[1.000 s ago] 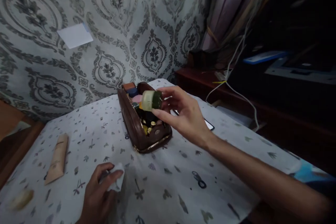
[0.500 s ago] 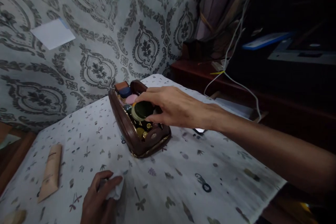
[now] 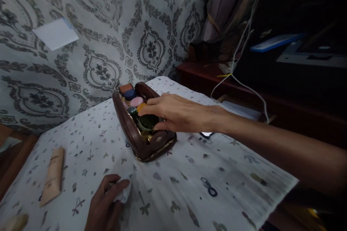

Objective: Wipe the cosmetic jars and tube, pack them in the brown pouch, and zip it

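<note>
Grey-patterned wallpaper (image 3: 103, 68) rises behind a white cloth (image 3: 173, 184) printed with small leaves, and on the cloth sits a brown bag (image 3: 125, 125), unzipped and gaping upward. My right hand (image 3: 176, 112) reaches over its far-right edge into the mouth, thumb and fingers closed around a squat jar (image 3: 148, 122) toward the bag's near end. I judge this to be the setting-in step: the jar is low in the opening but not yet let go, and the next move calls for settling its base, then spreading my fingers without knocking what lies beside it. Whether the base already rests on something, I cannot tell. What shows of the jar is mostly its round, glossy, very dark green top, facing up, with a paler edge of body below. An orange lid (image 3: 141, 107) is just beyond it, with a pink lid (image 3: 137, 101) and a dark blue lid (image 3: 130, 95) farther in. My left hand (image 3: 104, 202), well apart from the bag, pinches a crumpled white wad (image 3: 124, 195); a beige tube (image 3: 52, 178) lies to its left.
</note>
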{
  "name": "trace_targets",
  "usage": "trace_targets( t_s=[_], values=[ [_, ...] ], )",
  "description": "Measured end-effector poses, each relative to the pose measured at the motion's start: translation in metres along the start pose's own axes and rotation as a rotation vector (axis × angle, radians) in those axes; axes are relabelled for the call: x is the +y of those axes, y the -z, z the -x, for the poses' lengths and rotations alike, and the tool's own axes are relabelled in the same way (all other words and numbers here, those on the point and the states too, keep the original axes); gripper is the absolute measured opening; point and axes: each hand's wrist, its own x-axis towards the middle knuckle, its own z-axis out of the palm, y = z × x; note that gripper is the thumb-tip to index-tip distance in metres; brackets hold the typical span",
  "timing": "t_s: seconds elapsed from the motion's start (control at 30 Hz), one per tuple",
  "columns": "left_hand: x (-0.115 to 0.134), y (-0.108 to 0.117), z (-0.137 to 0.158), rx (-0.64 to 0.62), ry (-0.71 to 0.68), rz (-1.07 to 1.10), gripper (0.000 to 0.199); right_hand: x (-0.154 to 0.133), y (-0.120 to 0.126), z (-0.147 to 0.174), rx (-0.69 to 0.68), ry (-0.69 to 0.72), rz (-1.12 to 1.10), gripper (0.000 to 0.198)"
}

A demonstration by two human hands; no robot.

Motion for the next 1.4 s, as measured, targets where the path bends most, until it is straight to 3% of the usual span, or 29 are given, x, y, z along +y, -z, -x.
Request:
trace_targets(
  t_s=[0.2, 0.53, 0.77, 0.9, 1.03, 1.17, 1.27, 1.4],
  values=[
    [0.001, -0.001, 0.000, -0.009, 0.008, 0.009, 0.036, 0.001, 0.000, -0.004, -0.060, 0.128, 0.020, 0.034],
    [0.002, -0.002, 0.001, -0.024, 0.049, 0.051, 0.036, 0.006, 0.012, -0.014, -0.166, 0.251, -0.177, 0.033],
    [0.025, 0.014, -0.011, -0.057, 0.282, 0.316, 0.023, 0.017, 0.007, -0.015, -0.116, 0.199, -0.219, 0.035],
    [0.064, 0.021, -0.035, -0.016, 0.409, 0.319, 0.029, 0.021, 0.006, -0.015, -0.113, 0.159, -0.187, 0.036],
    [0.102, 0.017, -0.082, -0.241, 0.336, 0.414, 0.050, 0.022, 0.007, -0.016, -0.116, 0.118, -0.153, 0.041],
    [0.117, 0.011, -0.113, -0.328, 0.351, 0.343, 0.081, 0.021, 0.011, -0.018, -0.133, 0.072, -0.132, 0.038],
    [0.120, 0.014, -0.124, -0.378, 0.342, 0.374, 0.077, 0.019, 0.013, -0.019, -0.138, 0.083, -0.125, 0.037],
    [0.122, 0.018, -0.140, -0.389, 0.364, 0.478, 0.053, 0.018, 0.016, -0.020, -0.177, 0.077, -0.131, 0.040]
  ],
)
